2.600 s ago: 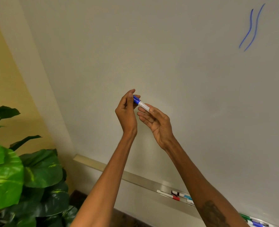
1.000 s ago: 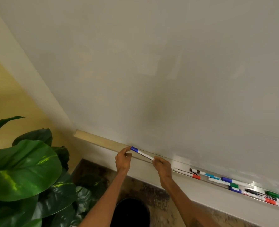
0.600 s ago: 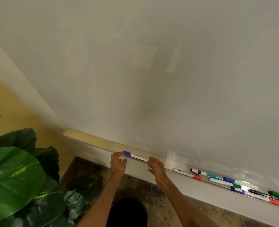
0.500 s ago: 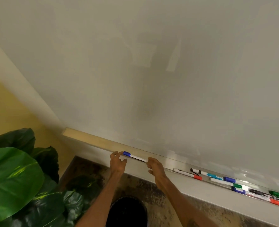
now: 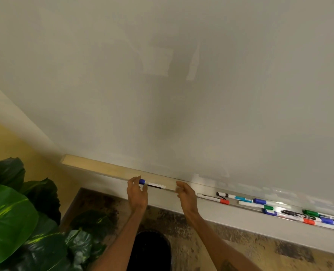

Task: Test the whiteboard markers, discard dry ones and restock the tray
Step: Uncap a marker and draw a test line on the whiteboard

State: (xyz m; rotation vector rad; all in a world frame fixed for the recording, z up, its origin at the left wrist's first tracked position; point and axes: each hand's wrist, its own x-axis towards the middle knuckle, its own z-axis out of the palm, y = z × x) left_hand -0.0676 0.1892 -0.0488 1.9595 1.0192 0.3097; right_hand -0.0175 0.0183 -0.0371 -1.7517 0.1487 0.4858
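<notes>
Whiteboard [image 5: 181, 85] w/ tray [image 5: 95, 167] along bottom edge. Blue-cap marker [image 5: 152, 185] lies flat on tray, btwn both hands. Left hand [image 5: 136, 194]: fingers loose, holds nothing, tips just beside cap; contact unclear. Right hand [image 5: 186, 195]: relaxed, empty, just right of the marker's other end. Est.: marker light, stiff, smooth barrel, may roll; pinch mid-barrel. Other markers [image 5: 260, 204] further right of right hand.

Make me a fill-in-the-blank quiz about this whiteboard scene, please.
1. The marker between the left hand and right hand has a ___ cap.
2. It lies in the ___ under the whiteboard.
3. The other markers lie to the ___ of both hands.
4. The green leaves belong to a ___.
Missing words: blue; tray; right; plant.
</notes>
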